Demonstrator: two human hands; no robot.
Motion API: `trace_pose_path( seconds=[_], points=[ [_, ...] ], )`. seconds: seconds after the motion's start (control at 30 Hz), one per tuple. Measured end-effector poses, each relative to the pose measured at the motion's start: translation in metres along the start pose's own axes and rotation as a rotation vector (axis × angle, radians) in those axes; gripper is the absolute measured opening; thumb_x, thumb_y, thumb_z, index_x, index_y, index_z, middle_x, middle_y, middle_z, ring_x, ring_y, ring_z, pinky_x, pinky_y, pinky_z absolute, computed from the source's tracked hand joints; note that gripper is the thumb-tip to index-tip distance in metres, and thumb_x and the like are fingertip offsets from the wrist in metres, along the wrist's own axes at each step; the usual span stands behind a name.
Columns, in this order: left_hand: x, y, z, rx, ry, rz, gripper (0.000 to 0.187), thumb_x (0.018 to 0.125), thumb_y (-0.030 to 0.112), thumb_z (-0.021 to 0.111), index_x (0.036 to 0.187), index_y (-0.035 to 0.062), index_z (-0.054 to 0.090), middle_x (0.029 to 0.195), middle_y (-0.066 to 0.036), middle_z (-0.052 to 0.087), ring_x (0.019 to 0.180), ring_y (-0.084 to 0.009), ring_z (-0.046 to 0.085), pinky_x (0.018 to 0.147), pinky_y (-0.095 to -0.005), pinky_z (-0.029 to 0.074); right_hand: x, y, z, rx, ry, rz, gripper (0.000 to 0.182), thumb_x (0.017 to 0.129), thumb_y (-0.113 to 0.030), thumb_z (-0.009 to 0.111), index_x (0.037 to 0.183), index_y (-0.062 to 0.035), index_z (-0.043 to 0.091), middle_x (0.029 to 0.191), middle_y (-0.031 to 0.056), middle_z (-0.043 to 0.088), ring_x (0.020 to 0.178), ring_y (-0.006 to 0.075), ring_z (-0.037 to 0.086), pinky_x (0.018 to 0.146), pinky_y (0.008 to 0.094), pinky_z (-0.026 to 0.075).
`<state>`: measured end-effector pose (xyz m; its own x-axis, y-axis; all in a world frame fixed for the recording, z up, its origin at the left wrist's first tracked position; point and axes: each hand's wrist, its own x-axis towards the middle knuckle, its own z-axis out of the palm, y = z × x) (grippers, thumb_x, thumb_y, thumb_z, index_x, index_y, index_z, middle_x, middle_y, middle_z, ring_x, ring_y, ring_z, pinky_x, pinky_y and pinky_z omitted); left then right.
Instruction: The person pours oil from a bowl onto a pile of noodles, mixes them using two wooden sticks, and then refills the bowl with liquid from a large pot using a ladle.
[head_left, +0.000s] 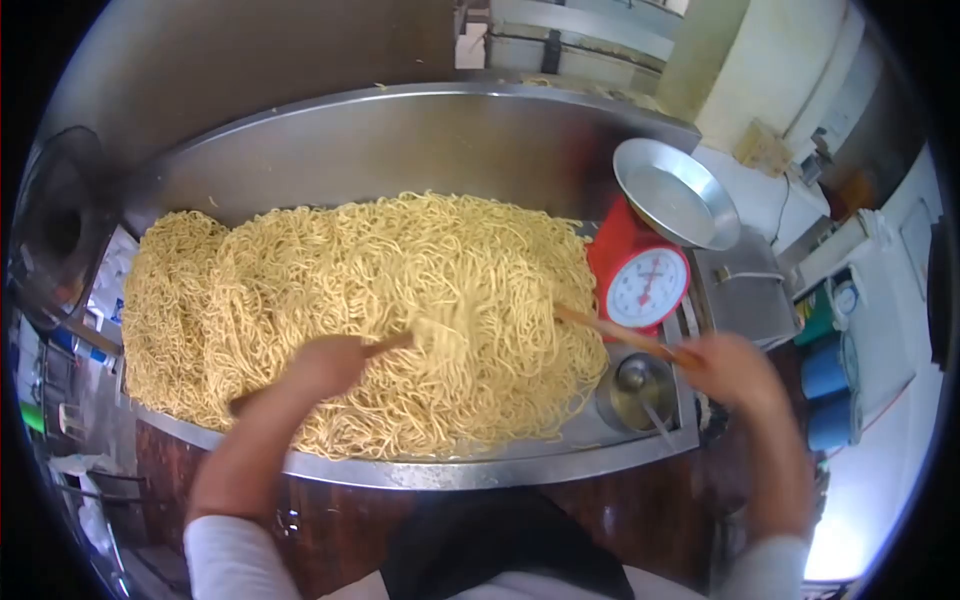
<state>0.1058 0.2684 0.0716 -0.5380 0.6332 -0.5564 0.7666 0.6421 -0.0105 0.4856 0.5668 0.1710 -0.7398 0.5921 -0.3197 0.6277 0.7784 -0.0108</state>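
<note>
A long heap of yellow noodles (400, 290) fills most of a metal tray (400, 472). My left hand (328, 368) is closed around a wooden stick (388, 344) over the front of the heap; the stick's tip reaches the noodles. On the right, my right hand (718, 366) grips a second wooden stick (620, 333), which points left with its far end in the noodles. Both hands are slightly blurred. Between the two sticks some noodles look smeared by motion.
A red scale (648, 285) with a round metal pan (676, 193) stands at the tray's right end. In front of it is a metal bowl (640, 392) with a ladle. Blue containers (832, 390) stand far right. A metal wall rises behind the noodles.
</note>
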Motion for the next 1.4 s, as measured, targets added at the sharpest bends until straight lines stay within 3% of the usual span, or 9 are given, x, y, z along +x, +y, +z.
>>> trace_pose_path(
  seconds=[0.17,0.47,0.57,0.7,0.77,0.97,1.07,1.17,1.4],
  points=[
    [0.013,0.078,0.050,-0.236,0.015,0.173,0.036,0.098,0.036,0.048,0.114,0.0071,0.063,0.104,-0.019,0.069,0.097,-0.0364,0.067,0.086,-0.0491,0.051,0.179,-0.108,0.067,0.184,0.190,-0.013,0.024,0.084,-0.025,0.061,0.102,-0.0107,0.068,0.096,0.0177,0.070,0.092,0.0386,0.067,0.081,0.0484,0.053],
    [-0.137,-0.198,0.006,-0.567,0.111,-0.062,0.034,0.094,0.032,0.065,0.113,0.0036,0.068,0.093,-0.011,0.070,0.084,-0.0222,0.064,0.079,-0.0372,0.051,-0.005,-0.024,-0.058,0.265,0.061,0.055,0.025,0.080,-0.027,0.072,0.099,-0.0100,0.074,0.085,0.0161,0.070,0.081,0.0369,0.067,0.070,0.0419,0.052],
    [-0.184,-0.211,-0.059,-0.470,0.106,-0.641,0.032,0.091,0.031,0.062,0.108,0.0050,0.070,0.087,-0.013,0.072,0.084,-0.0262,0.069,0.077,-0.0413,0.053,-0.071,-0.036,-0.110,0.092,0.334,0.170,0.023,0.070,-0.007,0.069,0.092,0.0004,0.070,0.073,0.0183,0.062,0.068,0.0322,0.063,0.067,0.0382,0.048],
    [-0.072,-0.242,-0.002,-0.228,0.061,-0.451,0.035,0.089,0.031,0.060,0.117,0.0127,0.070,0.102,-0.015,0.072,0.091,-0.0306,0.069,0.079,-0.0419,0.054,-0.099,-0.046,-0.106,0.020,0.881,-0.234,0.027,0.077,-0.010,0.070,0.099,0.0054,0.067,0.069,0.0092,0.063,0.062,0.0273,0.058,0.065,0.0382,0.046],
    [-0.005,-0.189,0.014,-0.173,0.123,-0.291,0.040,0.094,0.020,0.051,0.134,0.0250,0.058,0.132,-0.013,0.062,0.117,-0.0307,0.062,0.093,-0.0445,0.052,-0.085,-0.099,-0.131,-0.001,0.694,-0.312,0.032,0.083,-0.018,0.070,0.103,0.0076,0.065,0.072,0.0047,0.063,0.065,0.0230,0.058,0.065,0.0364,0.046],
    [-0.050,-0.173,0.054,-0.352,0.055,-0.144,0.035,0.097,0.033,0.047,0.110,0.0079,0.067,0.106,-0.019,0.070,0.099,-0.0371,0.067,0.087,-0.0476,0.052,0.088,-0.252,-0.095,-0.241,0.056,-0.307,0.027,0.091,-0.034,0.060,0.109,-0.0178,0.072,0.090,0.0150,0.070,0.085,0.0358,0.068,0.075,0.0484,0.053],
    [-0.122,-0.244,0.061,-0.425,-0.044,-0.096,0.040,0.095,0.041,0.053,0.105,0.0046,0.068,0.098,-0.020,0.070,0.094,-0.0392,0.066,0.083,-0.0505,0.049,0.218,-0.380,-0.050,-0.268,0.139,-0.397,0.051,0.100,-0.043,0.037,0.097,-0.0064,0.072,0.095,0.0174,0.072,0.088,0.0338,0.070,0.078,0.0473,0.054],
    [-0.204,-0.320,0.033,-0.544,-0.022,-0.178,0.037,0.092,0.039,0.062,0.106,0.0050,0.069,0.091,-0.015,0.069,0.089,-0.0278,0.067,0.078,-0.0416,0.051,0.263,-0.488,-0.012,-0.133,0.172,-0.449,0.030,0.097,-0.020,0.049,0.096,-0.0004,0.072,0.094,0.0168,0.072,0.086,0.0294,0.072,0.071,0.0425,0.057],
    [-0.019,-0.366,0.033,-0.519,0.166,-0.419,0.035,0.093,0.033,0.056,0.109,0.0045,0.069,0.098,-0.016,0.071,0.088,-0.0289,0.068,0.079,-0.0445,0.052,0.148,-0.357,-0.043,-0.004,0.067,-0.399,0.026,0.092,-0.029,0.059,0.111,-0.0125,0.064,0.087,0.0163,0.067,0.084,0.0358,0.066,0.076,0.0473,0.051]
  ],
)
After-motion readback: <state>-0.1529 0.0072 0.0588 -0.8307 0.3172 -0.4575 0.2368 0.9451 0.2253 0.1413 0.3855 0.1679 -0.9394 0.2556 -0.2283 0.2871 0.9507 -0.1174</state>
